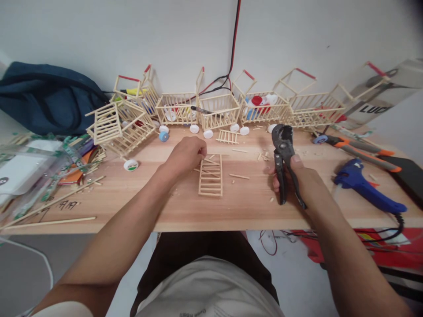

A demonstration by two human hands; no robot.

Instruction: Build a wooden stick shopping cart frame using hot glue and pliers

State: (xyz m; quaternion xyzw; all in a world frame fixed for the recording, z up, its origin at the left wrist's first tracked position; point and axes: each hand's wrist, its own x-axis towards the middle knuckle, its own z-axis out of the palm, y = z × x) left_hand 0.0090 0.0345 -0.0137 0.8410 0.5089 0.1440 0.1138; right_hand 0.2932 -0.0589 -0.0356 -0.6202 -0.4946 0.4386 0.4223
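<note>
My left hand (188, 154) is closed over the table at the upper left corner of a small ladder-like frame (210, 187) of thin wooden sticks. Its fingertips point down among loose stick pieces, and what they pinch is hidden. In my right hand (302, 176) is a black hand cutter (284, 154), jaws up and handles apart, held above the table to the right of the frame. A smaller stick grid (228, 137) lies beyond the frame. A short stick (239, 176) rests to its right.
Several stick-built model carts (218, 112) with bottle-cap wheels line the wall. At right lie a blue glue gun (366, 187) with its cord and orange-handled pliers (360, 149). Bags and sticks clutter the left, beside a dark blue bag (49, 99). The table's front edge (205, 229) is close to my body.
</note>
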